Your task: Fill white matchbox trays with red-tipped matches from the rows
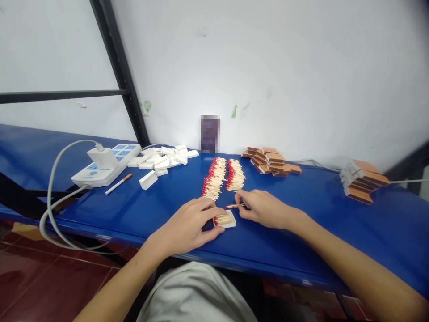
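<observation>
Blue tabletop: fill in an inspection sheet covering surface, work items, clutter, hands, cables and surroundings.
Surface: blue tabletop; no spills seen.
Work items: white tray holding red-tipped matches; two match rows beyond; white boxes piled left; brown-sided boxes in two groups right.
Clutter: cigarette, power strip with plugged-in adapter, pixelated dark object at the back.
Hands: left hand holds the tray; right hand pinches matchwood, count unclear.
Cables: white cable loops past the left front edge; another cable runs far right.
Surroundings: marked white wall, black frame, red tiled floor.

a white wall [301, 80] backs the blue table [321, 192].
</observation>
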`<state>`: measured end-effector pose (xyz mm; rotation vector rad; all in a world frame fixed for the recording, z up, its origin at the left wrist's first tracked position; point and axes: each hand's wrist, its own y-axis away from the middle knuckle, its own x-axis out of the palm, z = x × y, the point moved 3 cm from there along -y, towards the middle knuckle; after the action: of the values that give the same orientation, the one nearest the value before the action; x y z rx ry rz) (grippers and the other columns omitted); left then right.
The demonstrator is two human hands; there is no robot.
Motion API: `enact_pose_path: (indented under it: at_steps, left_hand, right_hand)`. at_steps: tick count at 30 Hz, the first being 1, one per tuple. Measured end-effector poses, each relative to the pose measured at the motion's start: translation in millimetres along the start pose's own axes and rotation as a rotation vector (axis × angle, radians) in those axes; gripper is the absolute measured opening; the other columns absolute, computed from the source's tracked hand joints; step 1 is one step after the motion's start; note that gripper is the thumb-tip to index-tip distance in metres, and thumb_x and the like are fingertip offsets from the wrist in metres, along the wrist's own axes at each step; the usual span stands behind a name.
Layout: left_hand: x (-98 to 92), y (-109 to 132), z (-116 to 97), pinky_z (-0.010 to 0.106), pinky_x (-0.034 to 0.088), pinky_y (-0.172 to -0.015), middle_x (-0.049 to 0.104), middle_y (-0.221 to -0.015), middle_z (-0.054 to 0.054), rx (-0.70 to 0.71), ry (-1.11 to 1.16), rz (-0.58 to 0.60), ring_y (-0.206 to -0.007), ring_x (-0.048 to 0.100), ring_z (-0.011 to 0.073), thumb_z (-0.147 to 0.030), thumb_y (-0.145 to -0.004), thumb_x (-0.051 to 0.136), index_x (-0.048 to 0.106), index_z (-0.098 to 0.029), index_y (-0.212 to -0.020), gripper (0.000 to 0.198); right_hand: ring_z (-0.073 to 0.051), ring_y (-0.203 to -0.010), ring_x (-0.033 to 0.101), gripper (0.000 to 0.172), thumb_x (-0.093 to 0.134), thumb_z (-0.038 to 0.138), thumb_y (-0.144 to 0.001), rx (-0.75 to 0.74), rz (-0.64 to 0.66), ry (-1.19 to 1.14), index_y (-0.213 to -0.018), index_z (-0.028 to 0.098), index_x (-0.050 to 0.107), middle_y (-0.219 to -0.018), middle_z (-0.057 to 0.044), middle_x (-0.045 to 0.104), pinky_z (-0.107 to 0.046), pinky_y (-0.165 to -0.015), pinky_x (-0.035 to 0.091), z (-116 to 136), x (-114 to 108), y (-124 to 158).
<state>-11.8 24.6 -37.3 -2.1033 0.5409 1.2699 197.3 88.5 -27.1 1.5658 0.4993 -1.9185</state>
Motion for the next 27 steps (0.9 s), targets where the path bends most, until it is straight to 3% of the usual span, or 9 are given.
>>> enact_pose_path:
  at_steps: [7,27]
  left_hand:
    - [0.4,0.3,3.2,0.039,0.046,-0.096,0.065,-0.118,0.004,-0.082,-0.075,-0.12,-0.107,0.06,0.025,-0.035,-0.095,0.061,0.059,-0.025,-0.127,0.033]
    - [-0.5,0.8,1.2,0.037,0.049,-0.091,0.064,-0.113,0.004,-0.065,-0.051,-0.081,-0.103,0.06,0.0234,-0.035,-0.095,0.062,0.061,-0.025,-0.126,0.033]
  right_hand:
    - [-0.015,-0.062,0.049,0.008,0.046,0.026,-0.096,-0.041,-0.003,-0.024,-0.092,0.021,0.052,-0.072,0.001,0.059,-0.027,-0.061,0.027,-0.4,-1.2,1.9]
    - [-0.011,-0.058,0.046,0.004,0.054,0.023,-0.091,-0.077,0.033,-0.068,-0.092,0.021,0.057,-0.067,0.004,0.055,-0.024,-0.058,0.027,0.3,-7.8,3.5]
